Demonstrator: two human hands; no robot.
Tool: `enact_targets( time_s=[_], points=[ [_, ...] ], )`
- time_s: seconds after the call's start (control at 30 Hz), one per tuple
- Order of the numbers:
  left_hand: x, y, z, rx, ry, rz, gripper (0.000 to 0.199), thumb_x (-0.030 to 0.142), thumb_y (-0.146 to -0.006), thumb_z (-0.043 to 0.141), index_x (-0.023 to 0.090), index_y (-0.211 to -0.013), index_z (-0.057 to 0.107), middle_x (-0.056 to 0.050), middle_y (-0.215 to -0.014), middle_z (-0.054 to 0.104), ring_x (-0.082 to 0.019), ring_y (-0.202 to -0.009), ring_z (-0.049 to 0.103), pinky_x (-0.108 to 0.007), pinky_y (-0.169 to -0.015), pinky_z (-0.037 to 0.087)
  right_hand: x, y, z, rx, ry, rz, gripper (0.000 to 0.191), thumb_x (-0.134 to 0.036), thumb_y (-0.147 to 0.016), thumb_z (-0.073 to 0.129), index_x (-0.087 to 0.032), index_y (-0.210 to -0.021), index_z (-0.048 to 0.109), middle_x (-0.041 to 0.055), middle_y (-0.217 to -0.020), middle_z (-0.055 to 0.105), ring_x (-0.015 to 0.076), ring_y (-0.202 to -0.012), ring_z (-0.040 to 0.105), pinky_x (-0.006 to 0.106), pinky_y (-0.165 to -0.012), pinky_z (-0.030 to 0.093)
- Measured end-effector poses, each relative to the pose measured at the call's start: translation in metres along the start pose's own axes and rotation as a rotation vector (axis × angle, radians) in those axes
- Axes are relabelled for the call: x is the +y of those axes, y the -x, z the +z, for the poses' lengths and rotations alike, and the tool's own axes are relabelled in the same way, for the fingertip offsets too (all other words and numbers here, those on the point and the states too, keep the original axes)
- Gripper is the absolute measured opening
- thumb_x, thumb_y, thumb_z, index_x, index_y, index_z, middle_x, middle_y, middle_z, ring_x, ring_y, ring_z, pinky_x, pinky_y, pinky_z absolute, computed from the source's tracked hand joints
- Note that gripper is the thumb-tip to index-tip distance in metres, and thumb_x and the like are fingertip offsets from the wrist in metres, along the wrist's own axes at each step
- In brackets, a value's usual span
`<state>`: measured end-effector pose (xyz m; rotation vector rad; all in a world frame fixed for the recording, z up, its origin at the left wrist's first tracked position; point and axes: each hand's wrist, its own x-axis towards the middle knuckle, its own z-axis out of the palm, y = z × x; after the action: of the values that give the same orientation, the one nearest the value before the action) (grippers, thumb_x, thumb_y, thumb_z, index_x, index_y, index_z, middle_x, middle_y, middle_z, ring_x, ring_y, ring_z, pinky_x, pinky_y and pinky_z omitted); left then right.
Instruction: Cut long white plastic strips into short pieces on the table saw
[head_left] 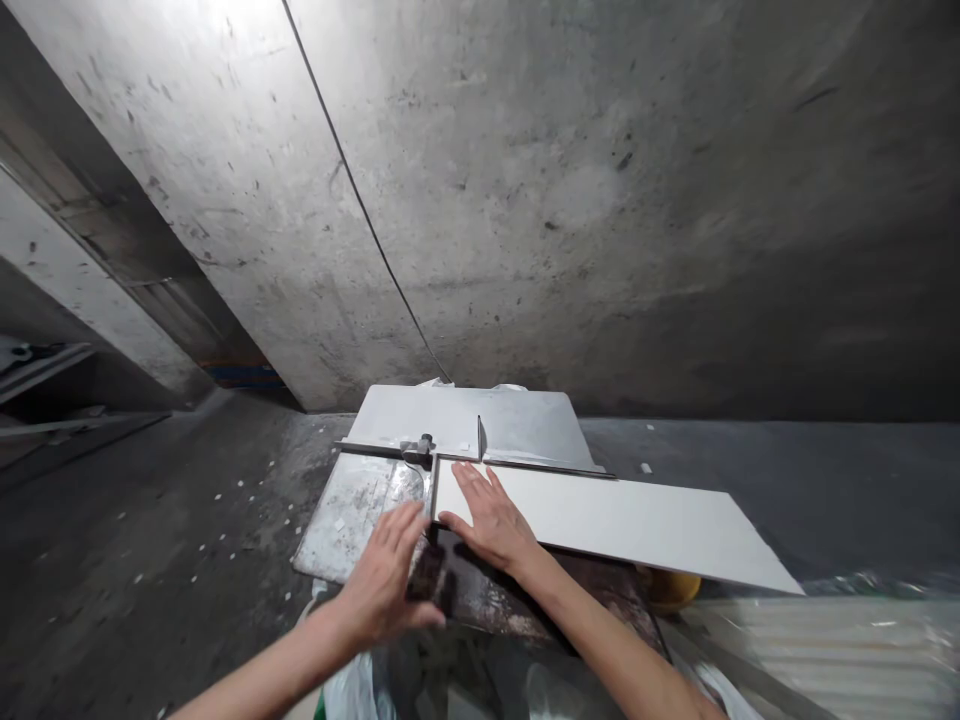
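A long white board (637, 515) lies across a metal saw table (322, 535), its right end sticking out past the table. My right hand (491, 515) rests flat on the left part of the board, fingers stretched and spread. My left hand (382, 575) is just left of the board's near left corner, thumb apart from the fingers, holding nothing; whether its fingertips touch the board's edge I cannot tell. Beyond the board a thin upright saw blade (481, 438) stands out of the table. A dark rail (371, 449) with a metal clamp block (420, 450) runs by the board's left end.
A concrete wall (562, 200) with a hanging dark cable (352, 180) stands behind the table. Small white scraps (219, 497) are scattered on the floor. A yellow bucket (671, 590) sits under the board's overhang, near plastic-wrapped pale strips (847, 650) at right.
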<state>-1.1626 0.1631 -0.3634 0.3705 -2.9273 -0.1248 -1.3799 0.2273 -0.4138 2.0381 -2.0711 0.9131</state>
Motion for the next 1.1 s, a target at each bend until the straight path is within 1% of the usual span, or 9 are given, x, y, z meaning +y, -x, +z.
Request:
enact_targets(
  time_s=[0.03, 0.1, 0.2, 0.27, 0.4, 0.53, 0.7, 0.87, 1.1],
  points=[
    [-0.006, -0.019, -0.005, 0.035, 0.002, -0.035, 0.117, 0.073, -0.065, 0.069, 0.015, -0.149, 0.011, -0.026, -0.152, 0.026, -0.038, -0.143, 0.02, -0.058, -0.113, 0.022, -0.001, 0.0, -0.002, 0.02, -0.036, 0.02, 0.076, -0.057, -0.096, 0.038, -0.012, -0.153, 0.016, 0.0184, -0.149, 0.036, 0.0284, -0.14, 0.031, 0.053, -0.114, 0.029],
    [-0.013, -0.06, -0.008, -0.011, 0.004, -0.059, 0.124, 0.075, -0.057, 0.073, 0.016, -0.148, 0.013, -0.026, -0.154, 0.018, -0.041, -0.144, 0.013, -0.061, -0.113, 0.02, -0.001, 0.001, -0.006, 0.076, -0.096, 0.054, 0.077, -0.055, -0.098, 0.035, -0.015, -0.155, 0.003, 0.0168, -0.153, 0.03, 0.0268, -0.142, 0.026, 0.051, -0.114, 0.03],
    [-0.016, -0.106, -0.001, -0.13, -0.01, -0.073, 0.124, 0.065, -0.053, 0.08, 0.015, -0.147, 0.018, -0.024, -0.15, 0.031, -0.04, -0.141, 0.024, -0.056, -0.114, 0.022, 0.01, 0.013, -0.015, 0.103, -0.136, 0.084, 0.079, -0.054, -0.098, 0.035, -0.016, -0.154, -0.005, 0.0159, -0.156, 0.024, 0.0255, -0.143, 0.022, 0.048, -0.113, 0.032],
    [-0.018, -0.121, 0.004, -0.139, -0.013, -0.07, 0.122, 0.062, -0.05, 0.082, 0.016, -0.145, 0.021, -0.021, -0.143, 0.041, -0.037, -0.137, 0.034, -0.052, -0.114, 0.025, 0.027, 0.027, -0.022, 0.041, -0.077, 0.061, 0.082, -0.057, -0.096, 0.038, -0.019, -0.154, -0.005, 0.0144, -0.156, 0.025, 0.0262, -0.143, 0.022, 0.049, -0.114, 0.03],
    [-0.031, -0.135, 0.006, -0.091, -0.012, -0.027, 0.115, 0.064, -0.05, 0.081, 0.019, -0.141, 0.026, -0.017, -0.136, 0.047, -0.035, -0.13, 0.043, -0.048, -0.112, 0.028, 0.077, 0.048, -0.03, -0.051, 0.174, 0.013, 0.088, -0.066, -0.092, 0.04, -0.016, -0.155, 0.004, 0.0171, -0.154, 0.028, 0.0312, -0.143, 0.022, 0.057, -0.115, 0.02],
    [-0.053, -0.168, 0.007, -0.082, -0.022, -0.035, 0.107, 0.063, -0.052, 0.081, 0.021, -0.136, 0.03, -0.014, -0.133, 0.049, -0.032, -0.127, 0.045, -0.045, -0.112, 0.027, 0.116, 0.026, -0.029, -0.047, 0.285, 0.028, 0.084, -0.067, -0.093, 0.033, -0.009, -0.152, 0.02, 0.0184, -0.153, 0.028, 0.0309, -0.143, 0.023, 0.055, -0.115, 0.021],
    [-0.074, -0.218, 0.007, -0.101, -0.058, -0.07, 0.103, 0.059, -0.049, 0.084, 0.016, -0.129, 0.037, -0.016, -0.127, 0.052, -0.033, -0.123, 0.048, -0.043, -0.11, 0.029, 0.14, -0.02, -0.034, -0.104, 0.319, 0.062, 0.083, -0.068, -0.093, 0.031, -0.006, -0.147, 0.032, 0.019, -0.152, 0.03, 0.0308, -0.141, 0.027, 0.053, -0.115, 0.024],
    [-0.071, -0.219, 0.006, -0.125, -0.102, -0.084, 0.097, 0.062, -0.046, 0.084, 0.015, -0.12, 0.045, -0.017, -0.125, 0.052, -0.035, -0.121, 0.048, -0.043, -0.108, 0.031, 0.138, -0.019, -0.04, -0.11, 0.337, 0.061, 0.083, -0.067, -0.093, 0.032, -0.003, -0.147, 0.032, 0.0191, -0.152, 0.03, 0.0301, -0.141, 0.027, 0.051, -0.115, 0.024],
    [-0.035, -0.166, 0.003, -0.194, -0.157, -0.092, 0.108, 0.067, -0.039, 0.082, 0.013, -0.124, 0.044, -0.02, -0.133, 0.047, -0.038, -0.125, 0.043, -0.048, -0.111, 0.026, 0.096, 0.039, -0.034, -0.014, 0.326, 0.016, 0.083, -0.068, -0.092, 0.033, -0.006, -0.148, 0.031, 0.0181, -0.151, 0.033, 0.0291, -0.141, 0.028, 0.051, -0.114, 0.025]
  ],
)
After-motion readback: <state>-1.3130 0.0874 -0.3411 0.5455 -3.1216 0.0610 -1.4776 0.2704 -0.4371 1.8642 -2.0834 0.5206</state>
